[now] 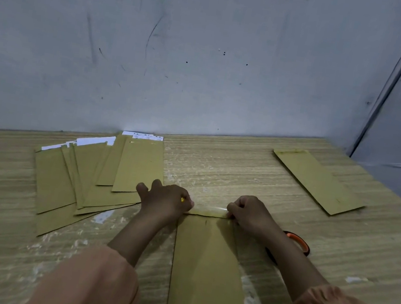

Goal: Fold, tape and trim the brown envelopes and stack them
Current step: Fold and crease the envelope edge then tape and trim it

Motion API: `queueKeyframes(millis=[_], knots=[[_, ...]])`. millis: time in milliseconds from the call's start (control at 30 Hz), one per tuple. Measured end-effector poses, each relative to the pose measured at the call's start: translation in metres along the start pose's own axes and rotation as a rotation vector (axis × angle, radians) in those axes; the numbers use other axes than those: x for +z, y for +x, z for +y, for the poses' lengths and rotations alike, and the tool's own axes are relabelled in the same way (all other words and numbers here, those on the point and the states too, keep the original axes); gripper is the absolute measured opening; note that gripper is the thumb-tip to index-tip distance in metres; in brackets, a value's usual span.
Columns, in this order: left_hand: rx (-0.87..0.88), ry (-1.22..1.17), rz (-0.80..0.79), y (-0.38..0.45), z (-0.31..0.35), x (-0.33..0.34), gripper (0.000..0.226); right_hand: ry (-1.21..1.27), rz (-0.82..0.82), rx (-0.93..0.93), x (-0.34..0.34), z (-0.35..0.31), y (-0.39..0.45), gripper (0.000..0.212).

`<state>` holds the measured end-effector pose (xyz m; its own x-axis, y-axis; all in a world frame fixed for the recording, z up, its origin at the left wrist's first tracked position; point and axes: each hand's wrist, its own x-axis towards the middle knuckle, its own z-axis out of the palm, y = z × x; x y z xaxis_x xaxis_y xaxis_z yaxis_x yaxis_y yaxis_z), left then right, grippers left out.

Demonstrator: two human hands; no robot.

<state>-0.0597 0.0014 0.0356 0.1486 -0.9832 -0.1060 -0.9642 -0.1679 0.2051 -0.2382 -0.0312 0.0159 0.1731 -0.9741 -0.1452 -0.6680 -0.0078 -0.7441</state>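
Note:
A long brown envelope (204, 270) lies lengthwise in front of me on the wooden table (230, 172), its far end folded over. A strip of clear tape (208, 209) stretches across that folded end. My left hand (163, 202) pinches the tape's left end with curled fingers. My right hand (249, 216) pinches its right end at the envelope's far right corner. Both forearms lie along the envelope's sides. Whether the tape touches the paper along its whole length I cannot tell.
A fanned pile of several brown envelopes (90, 179) with white sheets sticking out lies at the left. One single brown envelope (318, 181) lies at the far right. Orange-handled scissors (298, 242) sit partly hidden under my right forearm. A grey wall (210, 48) stands behind the table.

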Motion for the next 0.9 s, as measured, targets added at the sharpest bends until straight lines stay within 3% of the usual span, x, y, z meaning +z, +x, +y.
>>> queueKeyframes(millis=[500, 900], knots=[[-0.017, 0.104, -0.021, 0.010, 0.004, 0.010, 0.027, -0.237, 0.032, -0.024, 0.006, -0.001, 0.005, 0.037], [-0.033, 0.139, 0.009, 0.014, 0.012, 0.012, 0.026, -0.365, 0.036, -0.028, 0.007, -0.005, 0.007, 0.040]])
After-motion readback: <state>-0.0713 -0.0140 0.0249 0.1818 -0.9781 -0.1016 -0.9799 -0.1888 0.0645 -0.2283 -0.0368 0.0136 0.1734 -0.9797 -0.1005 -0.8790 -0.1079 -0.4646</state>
